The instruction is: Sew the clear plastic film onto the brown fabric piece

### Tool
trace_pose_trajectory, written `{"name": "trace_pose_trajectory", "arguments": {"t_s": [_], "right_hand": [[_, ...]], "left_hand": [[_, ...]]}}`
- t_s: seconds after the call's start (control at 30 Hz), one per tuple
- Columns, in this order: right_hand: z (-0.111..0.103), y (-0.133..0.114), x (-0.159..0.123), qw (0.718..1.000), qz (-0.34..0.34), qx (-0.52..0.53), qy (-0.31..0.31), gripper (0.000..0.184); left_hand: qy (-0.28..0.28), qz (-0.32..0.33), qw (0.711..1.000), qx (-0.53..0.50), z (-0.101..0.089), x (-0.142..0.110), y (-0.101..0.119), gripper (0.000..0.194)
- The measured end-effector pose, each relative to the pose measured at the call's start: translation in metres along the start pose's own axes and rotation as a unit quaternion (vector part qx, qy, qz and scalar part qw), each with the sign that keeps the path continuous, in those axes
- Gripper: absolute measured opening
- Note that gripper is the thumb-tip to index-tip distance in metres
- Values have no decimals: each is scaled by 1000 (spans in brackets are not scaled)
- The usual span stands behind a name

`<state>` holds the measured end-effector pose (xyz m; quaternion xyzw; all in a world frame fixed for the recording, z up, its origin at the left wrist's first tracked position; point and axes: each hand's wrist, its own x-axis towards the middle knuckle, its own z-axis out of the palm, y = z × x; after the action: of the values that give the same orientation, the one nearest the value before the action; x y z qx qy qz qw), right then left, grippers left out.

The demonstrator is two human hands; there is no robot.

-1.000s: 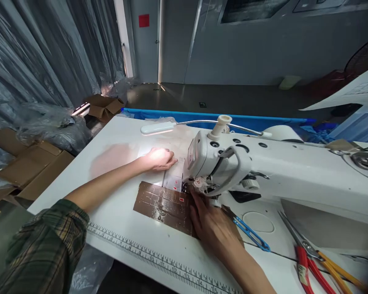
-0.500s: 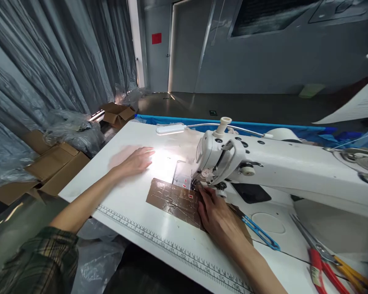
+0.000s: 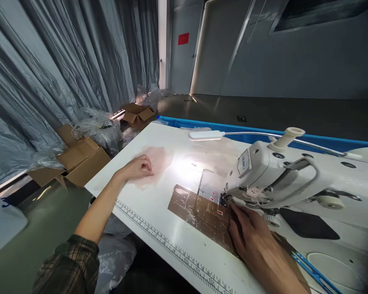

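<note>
Right hand [image 3: 257,237] is down on the near side of the needle area, fingers reaching over the right end of a brown taped strip [image 3: 199,212]. Fingertips are partly hidden by the sewing machine [image 3: 263,171], so can't tell if it's gripping anything or just pressing down.

Left hand [image 3: 138,167] is well apart from all that, over on the left of the white table [image 3: 171,139]. Fingers are curled in, tips close to the thumb, so pretty narrow; can't tell if there's something tiny pinched in there.

The strip lies flat, just on the near side of a plate with red marks [image 3: 210,188], its right part running under the right hand. It's scuffed and shiny, with one red mark on it too.

Closer in, there's a printed ruler scale [image 3: 162,241] along the near edge. A white lamp [image 3: 206,135] on a bendy neck sits on the far side, with a bright patch on the tabletop below. Blue tool [image 3: 317,271] at near right, cardboard box [image 3: 86,163] off to the left.
</note>
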<state>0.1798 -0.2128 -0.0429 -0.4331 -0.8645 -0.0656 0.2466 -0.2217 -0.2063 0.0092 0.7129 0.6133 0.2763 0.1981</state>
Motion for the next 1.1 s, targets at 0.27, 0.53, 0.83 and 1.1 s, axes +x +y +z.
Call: {"name": "trace_pose_trajectory", "arguments": {"t_s": [0.27, 0.53, 0.83, 1.1], "right_hand": [[1, 1, -1, 1000, 19, 1, -9, 43], [-1, -2, -1, 1000, 26, -1, -8, 44], [-7, -10, 0, 998, 51, 12, -24, 44], [-8, -13, -1, 999, 50, 8, -18, 42]], "left_hand": [[57, -11, 998, -18, 3, 3, 1, 25], [-26, 24, 995, -97, 33, -5, 47, 38], [-72, 138, 969, -190, 60, -14, 78, 28], [89, 141, 972, 165, 75, -2, 51, 22]]}}
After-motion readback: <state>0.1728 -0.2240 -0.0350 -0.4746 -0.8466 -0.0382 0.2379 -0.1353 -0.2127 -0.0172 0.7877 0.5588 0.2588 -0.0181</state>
